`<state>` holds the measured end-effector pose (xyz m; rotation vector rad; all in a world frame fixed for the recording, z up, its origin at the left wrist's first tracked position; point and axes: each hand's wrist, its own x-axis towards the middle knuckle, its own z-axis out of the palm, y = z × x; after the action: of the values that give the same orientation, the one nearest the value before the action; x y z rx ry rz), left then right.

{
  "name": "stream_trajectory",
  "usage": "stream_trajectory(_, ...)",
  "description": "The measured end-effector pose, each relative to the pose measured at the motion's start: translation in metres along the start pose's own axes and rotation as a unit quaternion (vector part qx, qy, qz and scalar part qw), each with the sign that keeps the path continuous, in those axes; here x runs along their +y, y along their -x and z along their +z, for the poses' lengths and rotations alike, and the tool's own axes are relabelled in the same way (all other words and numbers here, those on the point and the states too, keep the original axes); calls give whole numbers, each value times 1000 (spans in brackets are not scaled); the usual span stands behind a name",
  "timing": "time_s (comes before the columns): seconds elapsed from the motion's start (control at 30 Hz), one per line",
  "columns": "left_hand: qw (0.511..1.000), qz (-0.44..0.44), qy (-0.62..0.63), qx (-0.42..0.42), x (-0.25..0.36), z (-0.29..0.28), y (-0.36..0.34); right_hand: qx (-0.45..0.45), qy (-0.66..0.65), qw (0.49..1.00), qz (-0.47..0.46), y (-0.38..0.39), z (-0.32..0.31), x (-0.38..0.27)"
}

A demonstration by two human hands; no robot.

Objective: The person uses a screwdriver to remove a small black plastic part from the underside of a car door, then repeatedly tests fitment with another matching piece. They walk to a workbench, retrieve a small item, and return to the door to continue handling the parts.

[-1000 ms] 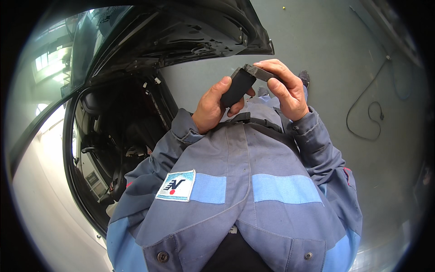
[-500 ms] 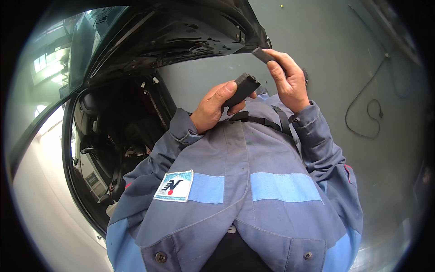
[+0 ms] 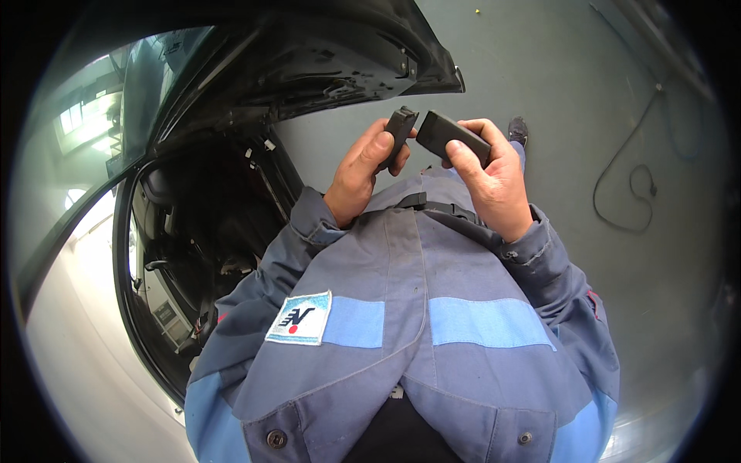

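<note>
In front of my waist, my left hand (image 3: 355, 171) is closed round a small black rectangular block (image 3: 399, 130) with a notched end. A second black block (image 3: 441, 133), flat and oblong with a smooth broad face, is gripped in my right hand (image 3: 498, 181), the thumb pressed on that face. The two blocks are close together with a narrow gap between them, their upper ends tilted toward each other. My fingers hide their lower parts, and I cannot tell exactly what kind of parts they are.
A dark car door or panel (image 3: 340, 62) stands beyond my left hand. At left is the open doorway of a car with a dark interior (image 3: 208, 224). A black cable (image 3: 610, 224) lies looped on the grey floor (image 3: 556, 85) at right. My shoe (image 3: 518, 130) shows past the right hand.
My right hand has come down and inward, turning its block so the broad face shows. My left hand has turned its block more upright. The blocks are now nearer each other.
</note>
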<state>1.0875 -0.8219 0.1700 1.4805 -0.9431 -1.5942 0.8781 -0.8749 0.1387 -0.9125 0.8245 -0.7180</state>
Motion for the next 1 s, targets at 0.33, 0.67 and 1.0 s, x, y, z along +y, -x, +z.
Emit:
stream_trajectory(0.33,993,70,-34,88,10,-20,-2,65,-115,979,-155,-50,-10,11)
stream_trajectory(0.67,880,368,-164,251,37,-51,-5,74,-317,942,-82,-126,-11,34)
stream_trajectory(1.0,747,497,-299,324,96,-100,-17,96,-45,981,-164,-173,-14,29)
